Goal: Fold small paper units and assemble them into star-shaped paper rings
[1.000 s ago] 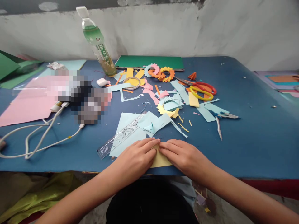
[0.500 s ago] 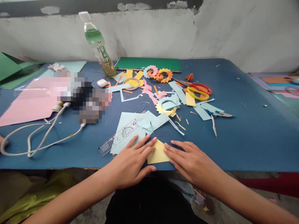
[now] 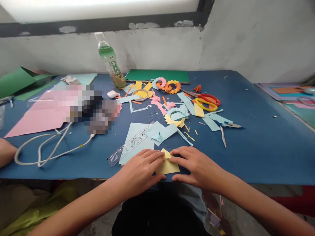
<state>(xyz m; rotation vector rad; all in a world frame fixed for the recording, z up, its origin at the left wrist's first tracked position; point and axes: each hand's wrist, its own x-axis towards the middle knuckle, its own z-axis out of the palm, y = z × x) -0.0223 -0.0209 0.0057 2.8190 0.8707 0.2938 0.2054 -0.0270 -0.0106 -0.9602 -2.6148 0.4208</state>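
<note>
A piece of yellow paper (image 3: 168, 167) lies at the table's front edge, with a flap folded at its top into a point. My left hand (image 3: 145, 167) bears on its left side, fingers together at the fold and thumb near the bottom edge. From the right, my right hand (image 3: 194, 165) presses fingertips on the same fold, its thumb lower down. The fingertips partly cover the flap. Just beyond the hands are light blue paper (image 3: 133, 130), a clear ruler (image 3: 130, 144) lying across it, and a folded light blue strip (image 3: 163, 131).
Farther back lie red-and-yellow scissors (image 3: 208, 101), a compass (image 3: 231, 125), paper rings (image 3: 173, 87), a tape roll (image 3: 147, 95) and scraps. A bottle (image 3: 114, 70) stands by the wall. White cable (image 3: 52, 155) loops at left, near another person's arm (image 3: 6, 152).
My fingers have drawn in and now press on a fold at the top of the yellow paper, whose point has changed shape. The view has tilted up slightly; another person's arm shows more at left.
</note>
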